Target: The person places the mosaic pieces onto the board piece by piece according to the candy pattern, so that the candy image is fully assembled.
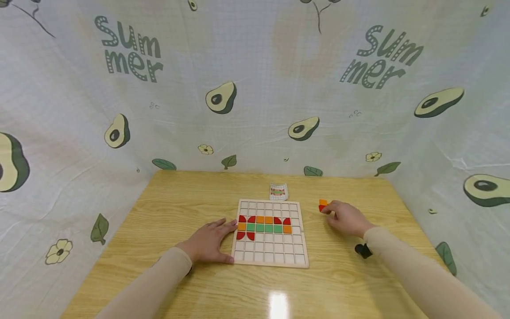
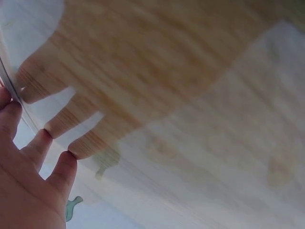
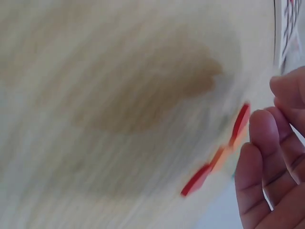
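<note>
A pale square grid board (image 1: 275, 257) lies on the table with red, orange and green tiles in three of its rows. The lowest of these rows has two red curved tiles (image 1: 245, 236) at its left end. My left hand (image 1: 211, 241) rests at the board's left edge, fingers spread. Off to the right, my right hand (image 1: 345, 217) is over a small group of loose red and orange tiles (image 1: 323, 202), its fingertips close to them. In the right wrist view its fingers (image 3: 263, 131) bend loosely, and no tile shows between them and the thumb.
Behind the board lies a small pattern card (image 1: 279, 192) printed with a coloured grid. The wooden table (image 1: 191, 190) ends at a hanging cloth (image 1: 255, 88) with avocado prints, which also encloses both sides. A black device (image 1: 363, 251) sits under the right wrist.
</note>
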Available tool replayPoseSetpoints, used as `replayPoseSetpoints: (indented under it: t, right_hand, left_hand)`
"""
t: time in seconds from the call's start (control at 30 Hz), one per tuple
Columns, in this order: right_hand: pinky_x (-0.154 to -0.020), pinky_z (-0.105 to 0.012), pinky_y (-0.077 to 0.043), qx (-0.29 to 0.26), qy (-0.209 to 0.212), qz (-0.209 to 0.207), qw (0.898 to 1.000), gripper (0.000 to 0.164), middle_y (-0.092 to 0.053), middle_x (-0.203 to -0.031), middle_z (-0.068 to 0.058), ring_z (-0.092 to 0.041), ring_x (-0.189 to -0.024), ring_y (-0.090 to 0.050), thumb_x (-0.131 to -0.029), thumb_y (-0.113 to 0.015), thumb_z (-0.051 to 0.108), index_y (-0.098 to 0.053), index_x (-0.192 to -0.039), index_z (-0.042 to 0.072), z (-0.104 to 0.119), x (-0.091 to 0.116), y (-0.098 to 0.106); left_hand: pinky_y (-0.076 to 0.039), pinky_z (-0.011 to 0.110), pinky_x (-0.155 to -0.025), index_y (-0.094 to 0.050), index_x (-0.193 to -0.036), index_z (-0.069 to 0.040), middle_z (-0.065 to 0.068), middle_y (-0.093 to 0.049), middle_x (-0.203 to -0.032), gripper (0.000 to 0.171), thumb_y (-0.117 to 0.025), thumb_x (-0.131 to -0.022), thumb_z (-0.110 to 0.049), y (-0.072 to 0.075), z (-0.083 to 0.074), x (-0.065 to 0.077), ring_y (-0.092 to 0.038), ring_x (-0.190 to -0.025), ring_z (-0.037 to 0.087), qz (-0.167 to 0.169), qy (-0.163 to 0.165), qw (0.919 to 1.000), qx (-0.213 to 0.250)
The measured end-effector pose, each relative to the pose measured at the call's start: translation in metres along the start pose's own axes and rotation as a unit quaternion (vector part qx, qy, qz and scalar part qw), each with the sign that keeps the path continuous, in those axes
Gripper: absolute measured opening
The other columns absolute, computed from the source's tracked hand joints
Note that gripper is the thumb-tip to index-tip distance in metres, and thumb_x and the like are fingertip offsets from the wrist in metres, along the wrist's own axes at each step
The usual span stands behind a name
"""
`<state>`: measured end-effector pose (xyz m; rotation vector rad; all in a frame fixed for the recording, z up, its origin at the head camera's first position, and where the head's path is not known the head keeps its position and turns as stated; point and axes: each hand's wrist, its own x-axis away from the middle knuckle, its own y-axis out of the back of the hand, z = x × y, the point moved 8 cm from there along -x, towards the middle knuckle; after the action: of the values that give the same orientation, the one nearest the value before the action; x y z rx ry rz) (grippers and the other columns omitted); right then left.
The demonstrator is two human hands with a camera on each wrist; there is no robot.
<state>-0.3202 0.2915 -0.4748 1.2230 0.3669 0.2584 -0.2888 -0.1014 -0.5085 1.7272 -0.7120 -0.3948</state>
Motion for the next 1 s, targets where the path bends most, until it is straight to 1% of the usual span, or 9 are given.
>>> replayPoseSetpoints:
  t: [0.1,0.2,0.27,0.33,0.53,0.67,0.77,1.0]
  right_hand:
    - [-0.072,-0.041,-0.052,-0.002,-0.025,-0.015,1.0,0.024,-0.066,-0.102,-0.006,-0.014,-0.077,-0.058,-0.087,-0.071,0.007,-0.072,-0.11,0.005,-0.015,-0.003,0.007]
    - [-0.077,-0.047,-0.053,-0.003,-0.047,-0.015,0.999,0.029,-0.067,-0.107,-0.01,-0.02,-0.083,-0.062,-0.086,-0.071,0.006,-0.071,-0.115,0.002,-0.028,-0.006,0.009]
    - [-0.079,-0.049,-0.053,-0.002,-0.058,-0.009,0.998,0.032,-0.066,-0.111,-0.013,-0.023,-0.086,-0.064,-0.086,-0.071,0.007,-0.07,-0.117,0.002,-0.034,-0.008,0.009]
    - [-0.078,-0.051,-0.054,0.004,-0.063,-0.003,0.998,0.034,-0.066,-0.114,-0.015,-0.027,-0.087,-0.065,-0.086,-0.071,0.007,-0.069,-0.12,0.001,-0.037,-0.011,0.008]
    - [-0.077,-0.053,-0.053,0.031,-0.084,0.008,0.996,0.039,-0.065,-0.122,-0.018,-0.034,-0.096,-0.065,-0.087,-0.069,0.007,-0.067,-0.125,0.002,-0.046,-0.016,0.002]
    - [-0.077,-0.052,-0.053,0.034,-0.093,0.015,0.995,0.037,-0.067,-0.119,-0.017,-0.034,-0.096,-0.065,-0.088,-0.07,0.007,-0.068,-0.124,0.002,-0.049,-0.016,-0.002]
    - [-0.075,-0.05,-0.054,0.03,-0.093,0.01,0.995,0.033,-0.068,-0.114,-0.014,-0.031,-0.092,-0.066,-0.087,-0.07,0.006,-0.07,-0.12,0.003,-0.048,-0.016,-0.003]
    - [-0.075,-0.05,-0.054,0.027,-0.078,-0.004,0.997,0.027,-0.066,-0.111,-0.013,-0.03,-0.09,-0.066,-0.088,-0.07,0.005,-0.072,-0.116,0.005,-0.048,-0.013,-0.005]
  left_hand:
    - [-0.03,0.058,-0.109,-0.04,-0.155,-0.018,-0.003,-0.032,-0.16,0.1,-0.068,-0.076,-0.073,0.001,-0.001,0.001,-0.027,-0.146,0.033,-0.001,-0.003,1.0,0.003]
    - [-0.03,0.058,-0.109,-0.04,-0.155,-0.018,-0.003,-0.032,-0.16,0.1,-0.068,-0.075,-0.073,0.001,-0.001,0.001,-0.027,-0.146,0.033,-0.002,-0.003,1.0,0.003]
    - [-0.03,0.058,-0.109,-0.039,-0.155,-0.019,-0.004,-0.031,-0.161,0.101,-0.068,-0.075,-0.074,0.001,0.0,0.001,-0.026,-0.146,0.032,-0.002,-0.001,1.0,0.002]
    - [-0.03,0.058,-0.109,-0.04,-0.155,-0.019,-0.004,-0.031,-0.161,0.101,-0.067,-0.075,-0.074,0.0,0.0,0.001,-0.026,-0.146,0.032,-0.004,-0.002,1.0,0.001]
    - [-0.03,0.057,-0.11,-0.039,-0.155,-0.02,-0.005,-0.031,-0.161,0.102,-0.065,-0.075,-0.077,-0.002,0.003,-0.001,-0.027,-0.146,0.032,-0.005,-0.006,1.0,-0.005]
    - [-0.03,0.057,-0.11,-0.039,-0.155,-0.02,-0.004,-0.031,-0.16,0.102,-0.065,-0.075,-0.077,-0.002,0.001,-0.001,-0.026,-0.146,0.032,-0.002,-0.006,1.0,-0.003]
    - [-0.03,0.058,-0.109,-0.039,-0.155,-0.019,-0.003,-0.032,-0.16,0.101,-0.065,-0.075,-0.076,0.001,0.0,0.0,-0.026,-0.146,0.032,0.0,-0.006,1.0,-0.002]
    - [-0.029,0.058,-0.11,-0.039,-0.155,-0.019,-0.003,-0.031,-0.161,0.1,-0.066,-0.076,-0.075,0.001,0.0,0.0,-0.026,-0.146,0.032,0.002,-0.005,1.0,-0.001]
